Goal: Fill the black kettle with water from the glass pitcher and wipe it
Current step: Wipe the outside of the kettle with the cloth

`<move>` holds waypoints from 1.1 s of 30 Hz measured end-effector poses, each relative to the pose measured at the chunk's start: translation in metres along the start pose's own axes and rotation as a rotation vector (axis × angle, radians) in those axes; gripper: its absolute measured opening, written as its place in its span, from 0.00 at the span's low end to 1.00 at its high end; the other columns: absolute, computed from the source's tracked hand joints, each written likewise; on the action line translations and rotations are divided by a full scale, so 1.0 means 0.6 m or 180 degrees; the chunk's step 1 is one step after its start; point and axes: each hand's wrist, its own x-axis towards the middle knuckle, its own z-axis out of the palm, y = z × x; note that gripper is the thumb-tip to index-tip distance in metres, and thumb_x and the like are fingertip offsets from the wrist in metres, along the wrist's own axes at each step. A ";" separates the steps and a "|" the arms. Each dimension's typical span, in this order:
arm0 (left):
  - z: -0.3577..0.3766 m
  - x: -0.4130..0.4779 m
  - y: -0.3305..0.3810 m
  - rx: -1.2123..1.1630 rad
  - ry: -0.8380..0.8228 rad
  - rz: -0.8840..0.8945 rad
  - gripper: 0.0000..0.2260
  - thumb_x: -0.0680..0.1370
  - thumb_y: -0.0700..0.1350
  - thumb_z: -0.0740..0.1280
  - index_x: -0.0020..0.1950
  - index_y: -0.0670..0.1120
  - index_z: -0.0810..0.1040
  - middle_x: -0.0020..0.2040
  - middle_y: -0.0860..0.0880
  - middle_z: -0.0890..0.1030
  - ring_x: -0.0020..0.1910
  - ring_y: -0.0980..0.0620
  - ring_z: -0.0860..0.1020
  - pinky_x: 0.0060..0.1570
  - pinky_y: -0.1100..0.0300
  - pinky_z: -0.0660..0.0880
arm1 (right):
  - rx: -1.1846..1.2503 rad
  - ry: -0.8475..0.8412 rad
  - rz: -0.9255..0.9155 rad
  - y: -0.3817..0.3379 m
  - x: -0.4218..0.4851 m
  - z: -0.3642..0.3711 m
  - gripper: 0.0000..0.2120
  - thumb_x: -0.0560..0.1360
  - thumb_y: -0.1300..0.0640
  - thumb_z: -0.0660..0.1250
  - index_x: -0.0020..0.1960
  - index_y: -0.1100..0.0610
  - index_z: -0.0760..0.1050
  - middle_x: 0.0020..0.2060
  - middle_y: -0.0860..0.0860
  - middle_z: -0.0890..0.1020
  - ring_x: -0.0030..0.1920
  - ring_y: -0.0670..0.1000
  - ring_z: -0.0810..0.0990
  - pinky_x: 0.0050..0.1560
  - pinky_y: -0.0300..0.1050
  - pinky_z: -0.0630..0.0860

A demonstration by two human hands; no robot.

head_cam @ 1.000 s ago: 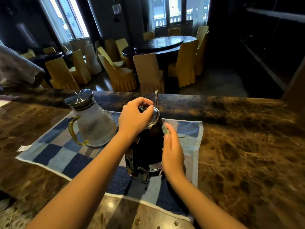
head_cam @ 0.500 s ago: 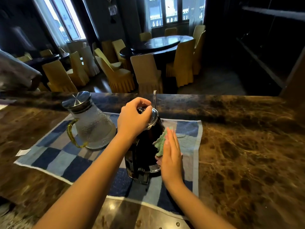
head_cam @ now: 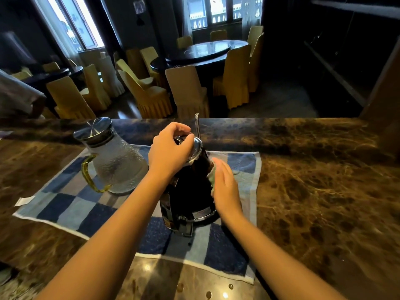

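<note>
The black kettle [head_cam: 190, 191] stands upright on a blue checked towel [head_cam: 71, 211] in the middle of the marble counter. My left hand [head_cam: 171, 148] grips the kettle's metal lid from above, fingers curled over the knob. With straight fingers, my right hand [head_cam: 225, 185] presses a small pale green cloth [head_cam: 212, 177] flat against the kettle's right side. The glass pitcher [head_cam: 116, 161], with a metal lid and a yellow-green handle, stands on the towel just left of the kettle. Whether the kettle holds water is hidden.
The brown marble counter [head_cam: 320, 191] stretches wide to the right. A small white slip [head_cam: 23, 201] lies at the towel's left edge. Beyond the counter's far edge are round dark tables [head_cam: 205, 50] with yellow-covered chairs [head_cam: 186, 92].
My right hand and the cloth have slid up and down along the kettle's right side. My left hand has stayed on the lid.
</note>
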 end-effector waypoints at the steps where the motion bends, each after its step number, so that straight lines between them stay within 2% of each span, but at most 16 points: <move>1: 0.000 0.000 0.000 0.0021 -0.0003 0.0007 0.07 0.75 0.49 0.67 0.52 0.52 0.79 0.48 0.57 0.81 0.53 0.55 0.79 0.57 0.51 0.76 | 0.0053 -0.0032 -0.0330 -0.009 -0.014 0.006 0.22 0.82 0.49 0.48 0.72 0.53 0.68 0.70 0.48 0.71 0.72 0.44 0.66 0.75 0.45 0.57; 2: 0.000 0.000 0.000 0.0029 -0.0004 0.0004 0.07 0.75 0.49 0.67 0.52 0.52 0.79 0.48 0.57 0.81 0.53 0.55 0.79 0.57 0.51 0.76 | 0.0122 -0.0090 -0.0534 -0.023 -0.015 0.014 0.24 0.81 0.47 0.47 0.73 0.52 0.66 0.72 0.47 0.70 0.72 0.42 0.64 0.76 0.42 0.53; 4: 0.000 0.000 0.000 0.0036 -0.0006 -0.0001 0.07 0.75 0.49 0.67 0.53 0.52 0.78 0.48 0.57 0.80 0.52 0.55 0.79 0.56 0.52 0.77 | 0.0303 -0.0220 -0.0462 -0.052 0.012 0.022 0.25 0.79 0.44 0.46 0.70 0.49 0.69 0.69 0.47 0.73 0.69 0.41 0.68 0.75 0.44 0.58; 7: 0.000 0.000 0.001 0.0058 -0.0023 0.0010 0.08 0.75 0.50 0.67 0.54 0.52 0.78 0.48 0.57 0.80 0.52 0.56 0.79 0.56 0.53 0.77 | 0.0154 -0.0382 -0.0322 -0.060 0.064 0.017 0.20 0.76 0.40 0.48 0.53 0.37 0.78 0.53 0.46 0.83 0.58 0.49 0.78 0.63 0.57 0.73; 10: 0.000 0.001 0.001 0.0060 -0.0037 -0.0002 0.08 0.75 0.50 0.67 0.54 0.52 0.78 0.48 0.58 0.79 0.52 0.56 0.79 0.55 0.54 0.76 | -0.0204 -0.0429 -0.0085 -0.042 0.076 0.005 0.19 0.79 0.45 0.50 0.37 0.37 0.77 0.40 0.44 0.79 0.49 0.51 0.77 0.56 0.55 0.74; 11: 0.000 0.001 0.001 0.0060 -0.0044 -0.0006 0.08 0.75 0.50 0.67 0.54 0.52 0.78 0.48 0.58 0.79 0.52 0.56 0.79 0.55 0.53 0.76 | -0.0242 -0.0318 0.0058 -0.031 0.068 0.006 0.19 0.81 0.47 0.50 0.40 0.40 0.77 0.42 0.46 0.79 0.51 0.52 0.77 0.56 0.53 0.72; 13: 0.001 0.000 0.001 0.0047 -0.0062 -0.0014 0.08 0.75 0.50 0.66 0.54 0.53 0.78 0.48 0.58 0.79 0.52 0.56 0.79 0.56 0.53 0.77 | -0.0237 0.0103 0.0309 -0.007 0.032 0.014 0.18 0.81 0.47 0.49 0.56 0.45 0.77 0.56 0.48 0.80 0.60 0.51 0.76 0.62 0.52 0.71; 15: 0.002 0.000 0.000 0.0037 -0.0042 0.0009 0.08 0.75 0.50 0.66 0.53 0.53 0.78 0.48 0.58 0.80 0.52 0.56 0.79 0.56 0.52 0.77 | -0.0085 0.0369 0.0182 0.005 -0.024 0.025 0.22 0.80 0.44 0.47 0.72 0.45 0.65 0.72 0.46 0.68 0.72 0.47 0.65 0.73 0.53 0.63; 16: 0.001 0.000 0.000 0.0039 -0.0024 0.0025 0.07 0.74 0.50 0.66 0.52 0.54 0.78 0.48 0.58 0.81 0.52 0.56 0.79 0.56 0.51 0.76 | -0.0050 0.0350 0.0023 0.005 -0.052 0.033 0.24 0.80 0.43 0.46 0.75 0.44 0.57 0.76 0.45 0.60 0.76 0.44 0.57 0.77 0.51 0.55; 18: 0.001 0.000 0.000 0.0050 -0.0020 0.0038 0.07 0.74 0.50 0.66 0.51 0.54 0.78 0.48 0.58 0.81 0.52 0.56 0.79 0.56 0.51 0.76 | 0.0003 0.0147 -0.0402 -0.012 -0.091 0.045 0.24 0.78 0.40 0.45 0.73 0.39 0.47 0.77 0.40 0.49 0.77 0.38 0.46 0.77 0.42 0.45; 21: 0.000 -0.002 0.001 0.0058 -0.0035 0.0067 0.07 0.75 0.50 0.66 0.52 0.54 0.77 0.48 0.58 0.80 0.52 0.56 0.79 0.56 0.52 0.76 | 0.0246 -0.0022 -0.0813 -0.045 -0.077 0.050 0.21 0.80 0.45 0.46 0.72 0.39 0.49 0.76 0.39 0.52 0.75 0.34 0.47 0.73 0.31 0.42; 23: 0.000 -0.002 0.002 0.0056 -0.0019 0.0093 0.07 0.75 0.50 0.67 0.52 0.52 0.78 0.48 0.57 0.80 0.51 0.57 0.79 0.55 0.54 0.76 | 0.0211 0.0198 -0.0803 -0.043 -0.033 0.045 0.20 0.81 0.46 0.46 0.73 0.41 0.56 0.74 0.40 0.60 0.74 0.35 0.55 0.77 0.40 0.44; 25: -0.001 -0.002 0.003 0.0044 -0.0004 0.0102 0.08 0.75 0.50 0.67 0.53 0.52 0.78 0.48 0.57 0.80 0.51 0.57 0.79 0.56 0.54 0.76 | 0.0063 0.0451 -0.0628 -0.020 0.001 0.039 0.21 0.81 0.46 0.46 0.72 0.43 0.62 0.73 0.44 0.66 0.74 0.40 0.61 0.77 0.53 0.54; 26: -0.001 -0.002 0.003 0.0036 -0.0007 0.0099 0.07 0.75 0.50 0.67 0.52 0.52 0.78 0.47 0.58 0.80 0.52 0.57 0.79 0.56 0.54 0.76 | 0.0049 0.0565 -0.0476 -0.006 0.005 0.036 0.21 0.81 0.46 0.46 0.72 0.44 0.63 0.73 0.44 0.66 0.73 0.41 0.62 0.75 0.55 0.58; 30: 0.000 0.000 0.000 0.0036 -0.0024 0.0107 0.07 0.74 0.51 0.66 0.51 0.55 0.76 0.47 0.58 0.80 0.52 0.57 0.79 0.56 0.50 0.77 | 0.0185 0.0564 -0.0037 0.027 -0.062 0.050 0.20 0.81 0.41 0.45 0.72 0.37 0.50 0.77 0.42 0.53 0.77 0.43 0.52 0.76 0.57 0.56; 33: 0.000 -0.001 0.000 0.0037 -0.0041 0.0095 0.07 0.74 0.52 0.66 0.51 0.55 0.77 0.47 0.58 0.80 0.52 0.57 0.79 0.56 0.49 0.77 | 0.0032 0.0305 -0.0411 0.022 -0.126 0.066 0.29 0.75 0.30 0.41 0.74 0.36 0.40 0.77 0.37 0.40 0.77 0.41 0.41 0.77 0.57 0.50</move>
